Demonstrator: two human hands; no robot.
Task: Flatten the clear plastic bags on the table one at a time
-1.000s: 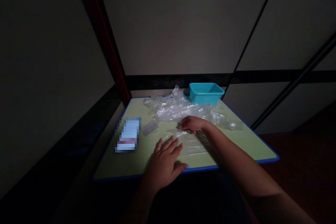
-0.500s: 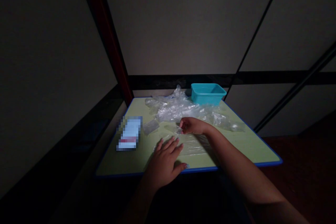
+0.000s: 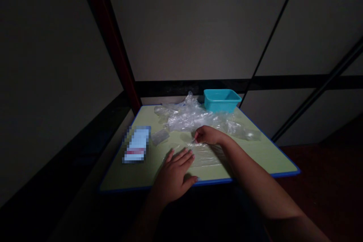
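A clear plastic bag (image 3: 208,157) lies flattened on the pale green table (image 3: 263,159) close to its front edge. My left hand (image 3: 177,174) rests palm down with fingers spread on the bag's left part and the tabletop. Over the bag's far edge, my right hand (image 3: 207,135) is closed in a pinch on a bit of the clear plastic. Its fingertips hide how much they grip. Behind the hands lies a crumpled heap of clear plastic bags (image 3: 187,117).
A turquoise plastic basket (image 3: 222,102) stands at the back right corner. At the left are a pixelated phone-like thing (image 3: 137,145) and a small folded piece of clear plastic (image 3: 160,136). Panelled walls (image 3: 193,26) rise behind the table.
The whole view has shifted slightly. My right fingertips have moved a little at the bag's far edge. My left hand stays flat in the same place.
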